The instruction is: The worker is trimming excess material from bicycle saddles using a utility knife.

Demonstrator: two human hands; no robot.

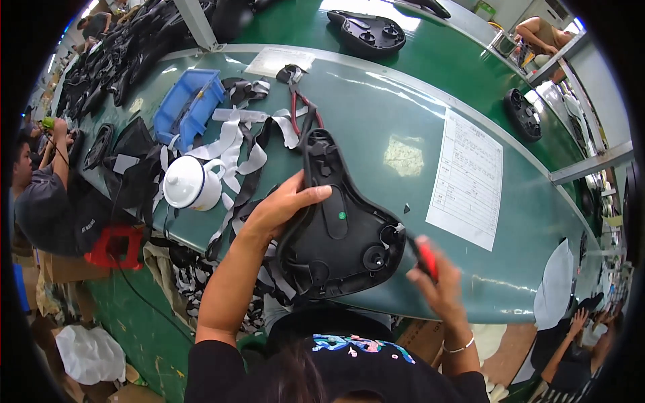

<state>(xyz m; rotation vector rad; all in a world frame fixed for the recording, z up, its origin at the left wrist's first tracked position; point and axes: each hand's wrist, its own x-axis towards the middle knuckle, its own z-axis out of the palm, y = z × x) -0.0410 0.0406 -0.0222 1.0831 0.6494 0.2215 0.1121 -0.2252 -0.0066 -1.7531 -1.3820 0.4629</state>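
Left hand (285, 207) gripping upturned bike seat (353, 258) near table's (477, 285) front edge. Right hand (441, 287) gripping red-handled tool (428, 260) (blurred, tip unclear) beside seat. Apparently trimming or tucking edge; next move calling for steady seat, controlled stroke.

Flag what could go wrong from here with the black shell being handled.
1. The red-handled tool in the right hand is near the edge of the black shell; a slip might scuff it or reach the left hand gripping the opposite side.
2. The left forearm lies close to loose strips; a snag could drag them and jostle the white lidded mug.
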